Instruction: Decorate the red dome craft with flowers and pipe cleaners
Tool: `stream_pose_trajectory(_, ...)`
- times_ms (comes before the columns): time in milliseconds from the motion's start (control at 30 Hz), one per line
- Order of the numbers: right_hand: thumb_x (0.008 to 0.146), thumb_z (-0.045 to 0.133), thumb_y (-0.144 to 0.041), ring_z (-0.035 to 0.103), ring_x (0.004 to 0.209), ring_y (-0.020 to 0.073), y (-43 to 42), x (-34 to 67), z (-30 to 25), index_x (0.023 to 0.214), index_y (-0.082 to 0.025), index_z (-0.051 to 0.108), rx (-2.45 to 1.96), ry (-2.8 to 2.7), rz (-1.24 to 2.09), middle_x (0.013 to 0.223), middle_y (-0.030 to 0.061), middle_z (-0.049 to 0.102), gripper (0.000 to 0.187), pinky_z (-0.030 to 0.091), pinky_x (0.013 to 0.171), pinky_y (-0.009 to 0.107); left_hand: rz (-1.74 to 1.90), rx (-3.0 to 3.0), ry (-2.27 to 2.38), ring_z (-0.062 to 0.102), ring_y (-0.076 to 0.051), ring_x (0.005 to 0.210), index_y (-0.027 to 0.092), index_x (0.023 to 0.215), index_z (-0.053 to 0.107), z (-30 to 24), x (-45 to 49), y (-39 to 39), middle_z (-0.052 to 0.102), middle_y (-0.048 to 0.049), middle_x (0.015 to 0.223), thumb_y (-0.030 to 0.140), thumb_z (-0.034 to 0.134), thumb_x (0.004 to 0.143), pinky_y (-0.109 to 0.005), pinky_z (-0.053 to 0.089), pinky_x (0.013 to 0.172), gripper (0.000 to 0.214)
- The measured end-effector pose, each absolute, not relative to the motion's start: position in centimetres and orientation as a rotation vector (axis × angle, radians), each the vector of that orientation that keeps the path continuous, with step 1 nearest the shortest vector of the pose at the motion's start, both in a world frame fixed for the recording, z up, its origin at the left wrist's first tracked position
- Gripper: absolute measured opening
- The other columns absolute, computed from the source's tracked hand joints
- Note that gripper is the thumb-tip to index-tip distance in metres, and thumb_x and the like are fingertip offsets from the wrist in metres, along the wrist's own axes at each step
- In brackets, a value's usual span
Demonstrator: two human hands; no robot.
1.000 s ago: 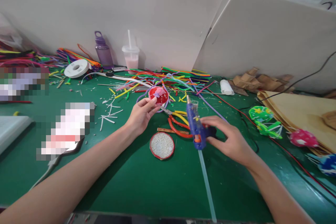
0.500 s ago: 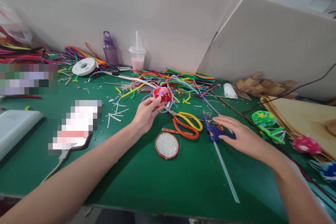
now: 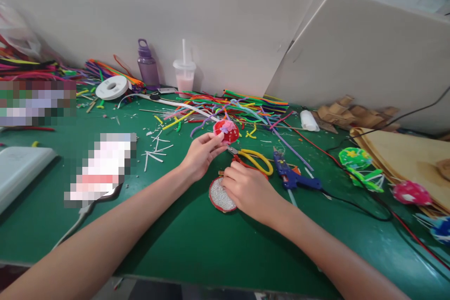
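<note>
My left hand (image 3: 203,155) is closed on a round red craft piece (image 3: 228,133), which carries a pink and lilac flower and small white dots. With its fingers curled together, my right hand (image 3: 248,190) is at the right edge of a small red-rimmed dish of white beads (image 3: 221,195). Whether a bead is between those fingertips is hidden. Scissors (image 3: 259,161) with yellow and red handles lie just behind the right hand, which partly covers them. A blue glue gun (image 3: 290,173) with a clear glue stick rests to the right of the scissors.
Colourful pipe cleaners (image 3: 242,108) are heaped at the back. A purple bottle (image 3: 147,65), a drink cup (image 3: 184,75) and a ribbon spool (image 3: 112,87) stand near the wall. A phone (image 3: 103,166) lies left; green craft pieces (image 3: 358,161) and the glue gun's cord lie right.
My right hand has left the glue gun and moved left to the bead dish. The red craft piece in my left hand has shifted slightly right.
</note>
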State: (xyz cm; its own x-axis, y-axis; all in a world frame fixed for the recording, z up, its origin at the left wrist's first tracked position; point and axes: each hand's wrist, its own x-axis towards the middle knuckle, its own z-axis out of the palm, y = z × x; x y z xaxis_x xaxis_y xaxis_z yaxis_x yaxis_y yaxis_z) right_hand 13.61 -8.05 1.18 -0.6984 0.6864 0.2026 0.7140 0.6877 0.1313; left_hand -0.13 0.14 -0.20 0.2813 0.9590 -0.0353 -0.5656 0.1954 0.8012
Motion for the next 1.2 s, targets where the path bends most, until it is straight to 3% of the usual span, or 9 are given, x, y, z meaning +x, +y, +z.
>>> stream_pose_trajectory(133,0.087,0.047,-0.01,0.051,0.084,0.0209,-8.3,13.9,1.0,0.077,-0.015,0.06,-1.153,-2.712,-0.237,0.082,0.0077,0.06,0.018,0.045,0.07,0.033,1.16,0.783,0.626,0.061,-0.008,0.069,0.014,0.064,0.058,-0.1,-0.1,0.1,0.059,0.0034,0.063,0.026,0.077,0.066,-0.024,0.05,0.078,0.023)
stream_pose_trajectory(400,0.087,0.045,-0.014,0.053,0.08,0.0154,-8.3,14.7,1.5,0.082,-0.018,0.051,-1.249,-2.37,0.24,0.086,0.0033,0.057,0.009,0.045,0.07,0.028,1.133,0.797,0.629,0.062,-0.008,0.069,0.013,0.066,0.06,-0.1,0.0,0.2,0.062,0.0018,0.065,0.024,0.075,0.069,-0.022,0.05,0.076,0.018)
stream_pose_trajectory(867,0.091,0.045,-0.018,0.06,0.084,0.0182,-6.9,17.7,1.8,0.088,-0.019,0.057,-1.169,-2.007,-0.222,0.084,0.0064,0.061,0.013,0.049,0.076,0.031,0.905,0.923,0.602,0.065,-0.011,0.067,0.011,0.069,0.062,0.3,0.6,-0.9,0.065,-0.0015,0.067,0.021,0.077,0.067,-0.024,0.053,0.072,0.017)
stream_pose_trajectory(1200,0.091,0.046,-0.016,0.061,0.081,0.0177,-6.9,17.7,1.7,0.086,-0.018,0.059,-1.174,-2.029,-0.304,0.081,0.0067,0.063,0.014,0.05,0.073,0.03,0.909,0.932,0.581,0.065,-0.011,0.066,0.011,0.067,0.061,0.2,0.8,-1.1,0.063,-0.0006,0.067,0.019,0.077,0.065,-0.025,0.053,0.072,0.018)
